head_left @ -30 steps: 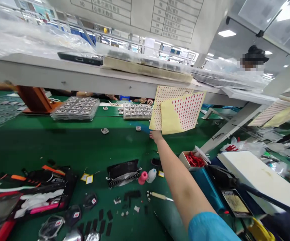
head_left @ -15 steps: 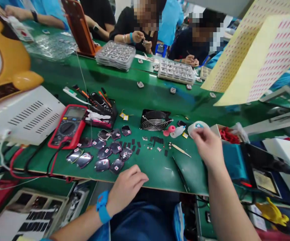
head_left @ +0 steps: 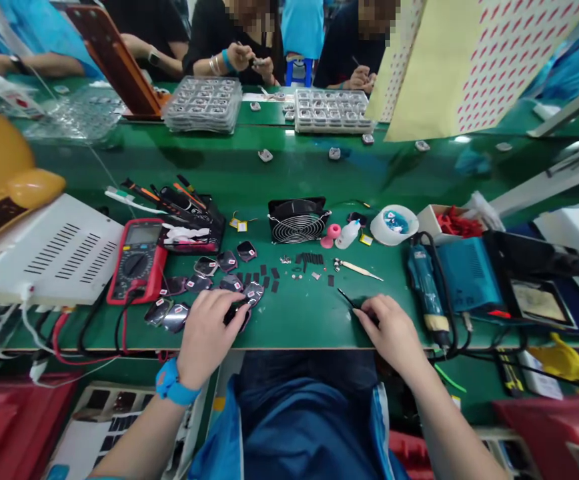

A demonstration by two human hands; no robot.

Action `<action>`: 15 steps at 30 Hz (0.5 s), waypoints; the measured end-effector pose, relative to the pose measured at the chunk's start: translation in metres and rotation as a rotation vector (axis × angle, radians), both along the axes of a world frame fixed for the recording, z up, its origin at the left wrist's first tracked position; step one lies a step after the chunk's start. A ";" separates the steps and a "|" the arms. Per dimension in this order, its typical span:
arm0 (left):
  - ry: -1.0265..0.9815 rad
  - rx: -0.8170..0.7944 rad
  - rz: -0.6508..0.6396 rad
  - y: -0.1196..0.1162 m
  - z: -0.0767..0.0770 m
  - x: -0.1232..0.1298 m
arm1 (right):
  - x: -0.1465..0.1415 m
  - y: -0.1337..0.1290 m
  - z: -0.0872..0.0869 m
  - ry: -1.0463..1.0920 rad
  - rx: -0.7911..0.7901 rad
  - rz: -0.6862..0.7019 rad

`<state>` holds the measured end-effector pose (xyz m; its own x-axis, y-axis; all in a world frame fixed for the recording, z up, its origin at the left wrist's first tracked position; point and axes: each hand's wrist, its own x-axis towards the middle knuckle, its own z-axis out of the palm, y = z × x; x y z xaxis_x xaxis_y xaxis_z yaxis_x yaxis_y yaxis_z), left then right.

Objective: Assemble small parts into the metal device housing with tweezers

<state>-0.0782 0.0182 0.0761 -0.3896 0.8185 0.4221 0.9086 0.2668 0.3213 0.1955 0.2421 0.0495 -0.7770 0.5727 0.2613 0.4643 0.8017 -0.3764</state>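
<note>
My left hand, with a blue wristband, is over the right end of a group of dark glossy lens-like pieces. Its fingers are bent round a dark piece near the table's front edge. My right hand is closed on the black tweezers, whose tips point up and to the left. Between the hands and farther back lie small black strips, tiny parts and a tool with a pale wooden handle. A small black fan stands behind them.
A red multimeter and a tool box are at the left. On the right are a white round container, a teal handheld tool and a teal device. People work across the table, beside clear trays.
My right hand has moved down and left from the white round container and taken hold of the tweezers. My left hand has shifted left and up onto the dark pieces. The view has shifted.
</note>
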 end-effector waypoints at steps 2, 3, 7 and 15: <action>0.078 -0.065 0.006 0.009 -0.003 0.001 | -0.003 0.000 -0.001 0.015 -0.001 0.004; 0.114 -0.115 0.021 0.013 -0.004 0.002 | -0.004 -0.001 -0.002 0.017 0.004 0.007; 0.214 -0.263 0.041 0.023 -0.001 0.000 | -0.005 -0.002 -0.006 0.013 -0.001 -0.006; -0.047 -0.122 -0.292 0.049 0.003 0.039 | -0.006 -0.003 -0.007 -0.015 -0.014 -0.042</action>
